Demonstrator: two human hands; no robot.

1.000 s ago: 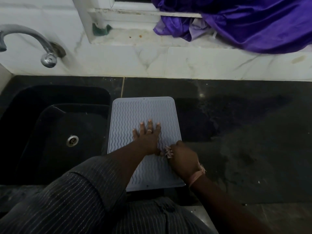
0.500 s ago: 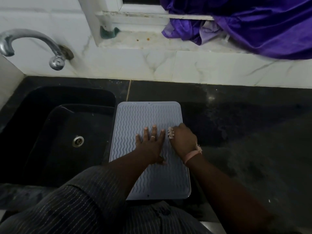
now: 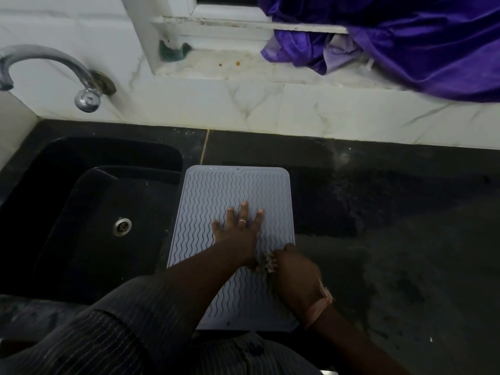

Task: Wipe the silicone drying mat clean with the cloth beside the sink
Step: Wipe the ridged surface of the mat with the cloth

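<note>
A pale grey silicone drying mat point(image 3: 213, 190) with wavy ridges lies on the dark counter just right of the sink. My left hand point(image 3: 239, 227) lies flat on the mat's middle, fingers straight and spread, a ring on one finger. My right hand point(image 3: 296, 274) is curled round a small bunched pale cloth point(image 3: 269, 262) at the mat's right edge, near side. Only a frayed bit of the cloth shows beside my knuckles; the rest is hidden in my fist.
A black sink point(image 3: 89, 212) with a metal drain point(image 3: 122, 226) sits to the left, a chrome tap point(image 3: 54, 69) above it. The dark counter point(image 3: 392, 239) stretches right, wet and streaked. Purple fabric point(image 3: 405, 41) hangs over the window sill. A green scrap point(image 3: 173, 51) sits on the sill.
My right hand with the cloth has slid back toward me along the mat's right side, from beside my left fingers to below my left wrist. My left hand stays pressed flat.
</note>
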